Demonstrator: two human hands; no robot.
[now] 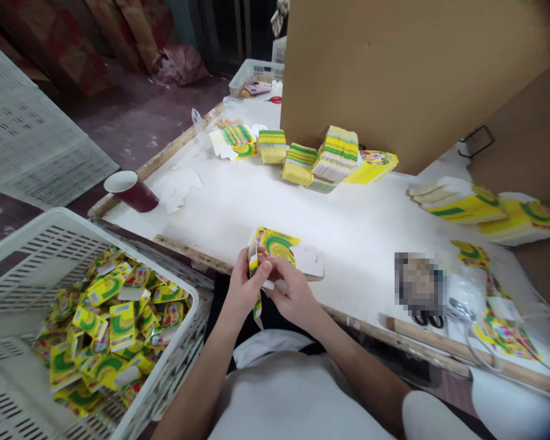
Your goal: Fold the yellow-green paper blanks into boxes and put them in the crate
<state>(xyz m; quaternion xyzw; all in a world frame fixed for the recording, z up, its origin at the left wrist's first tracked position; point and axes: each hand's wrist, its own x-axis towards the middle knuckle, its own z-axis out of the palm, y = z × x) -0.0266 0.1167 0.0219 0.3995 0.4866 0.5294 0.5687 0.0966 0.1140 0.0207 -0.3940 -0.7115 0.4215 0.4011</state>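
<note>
Close to the table's front edge, my left hand (246,282) is closed on a small yellow and green carton (253,264), partly folded, with a white inner flap showing. My right hand (291,292) pinches the lower right side of the same carton; the fingertips hide part of it. Just beyond my hands, flat carton blanks (278,243) lie on the white tabletop, one with its plain white side (310,261) up. To my left, a white plastic crate (68,215) holds many small yellow cartons (123,325).
A maroon cup (132,190) lies tilted at the table's left edge. Stacks of yellow blanks (335,153) stand before a tall cardboard sheet (394,79). More blanks (467,205) lie at right. Black scissors handles (427,319) and a wooden strip (421,336) are near the front right.
</note>
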